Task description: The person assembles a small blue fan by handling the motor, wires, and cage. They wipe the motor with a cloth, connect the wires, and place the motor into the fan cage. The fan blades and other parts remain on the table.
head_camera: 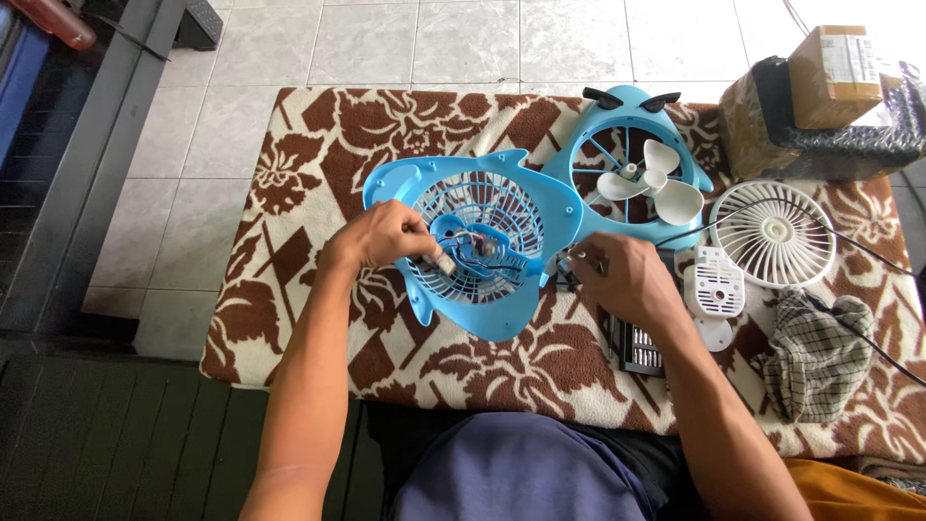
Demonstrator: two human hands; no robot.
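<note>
Left hand (pixel 386 236) pinches a small component with narrow fingers inside the blue fan grille shell (pixel 477 241), lying grille-up on the patterned desk cloth (pixel 309 164), while right hand (pixel 617 275) steadies its rim, fingers closed on wiring.

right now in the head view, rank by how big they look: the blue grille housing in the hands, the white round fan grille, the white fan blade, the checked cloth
1. blue grille housing, clearly largest
2. white round fan grille
3. checked cloth, close to the white grille, so that order is unsure
4. white fan blade, smallest
</note>
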